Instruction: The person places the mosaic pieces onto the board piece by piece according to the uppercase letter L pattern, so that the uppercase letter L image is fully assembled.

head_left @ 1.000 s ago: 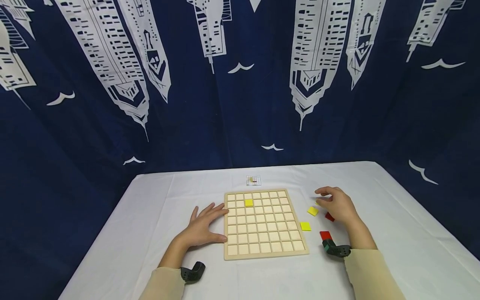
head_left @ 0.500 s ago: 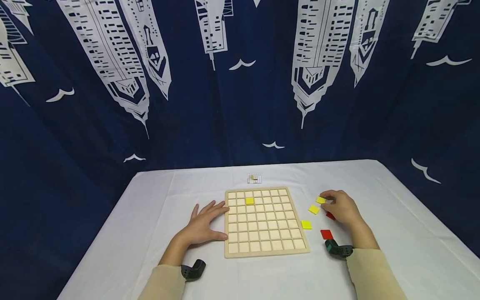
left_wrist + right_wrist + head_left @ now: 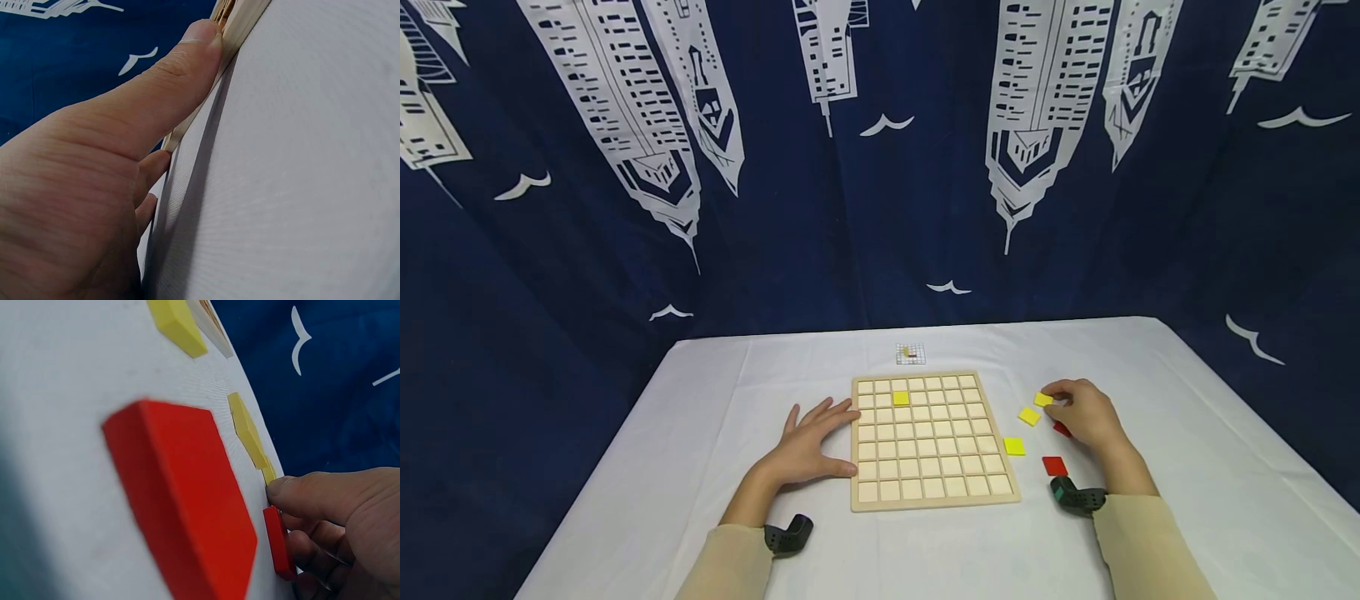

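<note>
A wooden grid board (image 3: 936,503) lies on the table, with one yellow tile (image 3: 900,398) in a cell of its upper left part. My left hand (image 3: 807,450) rests against the board's left edge, thumb and fingers spread; the left wrist view shows the thumb (image 3: 181,72) touching the rim. To the right of the board, my right hand (image 3: 1090,412) pinches a yellow square tile (image 3: 1042,399) between thumb and finger, at table level. Close by lie another yellow tile (image 3: 1029,416) and a red tile (image 3: 1062,428), the latter partly hidden by the hand.
A yellow tile (image 3: 1014,447) lies beside the board's right edge. Nearer the right wrist is a red tile (image 3: 1054,466), large in the right wrist view. A small printed grid card (image 3: 911,354) sits behind the board. A dark blue patterned cloth (image 3: 880,208) hangs behind the white table (image 3: 760,367).
My right hand has come down onto the far yellow tile, and its thumb and finger have closed on it. The left hand stays at the board's edge. The head view has tilted slightly.
</note>
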Demonstrator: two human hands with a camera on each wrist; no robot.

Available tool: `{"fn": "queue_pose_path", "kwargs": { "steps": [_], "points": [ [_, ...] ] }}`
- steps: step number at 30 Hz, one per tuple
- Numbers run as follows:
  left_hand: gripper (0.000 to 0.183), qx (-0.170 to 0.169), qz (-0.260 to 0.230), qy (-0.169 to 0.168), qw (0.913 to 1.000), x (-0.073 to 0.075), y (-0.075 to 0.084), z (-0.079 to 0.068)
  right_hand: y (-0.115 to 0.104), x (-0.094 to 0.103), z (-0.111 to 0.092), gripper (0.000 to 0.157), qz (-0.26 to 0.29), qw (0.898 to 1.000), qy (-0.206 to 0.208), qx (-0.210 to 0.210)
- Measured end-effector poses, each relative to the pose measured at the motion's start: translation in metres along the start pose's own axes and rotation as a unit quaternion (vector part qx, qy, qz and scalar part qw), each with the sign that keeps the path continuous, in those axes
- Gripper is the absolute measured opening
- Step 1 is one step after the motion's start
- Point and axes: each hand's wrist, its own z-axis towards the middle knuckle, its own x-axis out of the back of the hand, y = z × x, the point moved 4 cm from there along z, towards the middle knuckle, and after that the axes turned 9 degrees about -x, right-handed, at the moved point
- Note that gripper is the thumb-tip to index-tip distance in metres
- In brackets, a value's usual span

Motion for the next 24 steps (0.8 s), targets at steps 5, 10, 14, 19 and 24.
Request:
{"fn": "queue_pose_path", "kwargs": {
  "steps": [5,10,14,19,24],
  "points": [
    [0.088,0.000,0.001,0.002,1.0000,0.000,0.000,0.000,-0.001,0.000,0.000,0.032,0.005,1.000,-0.002,-0.004],
    [0.088,-0.002,0.000,0.003,1.0000,0.000,0.000,-0.001,-0.004,0.002,-0.001,0.033,0.013,1.000,-0.007,-0.012],
    [0.088,-0.002,-0.003,0.004,1.0000,0.000,0.000,-0.001,-0.010,0.004,-0.004,0.033,0.021,1.000,-0.013,-0.012],
    [0.089,-0.004,0.000,0.003,1.0000,0.000,0.001,0.001,-0.015,0.009,-0.005,0.034,0.027,1.000,-0.012,-0.002],
    [0.089,-0.003,0.002,0.002,1.0000,0.000,0.000,0.000,-0.026,0.008,-0.006,0.031,0.034,0.999,-0.005,0.014]
  ]
}}
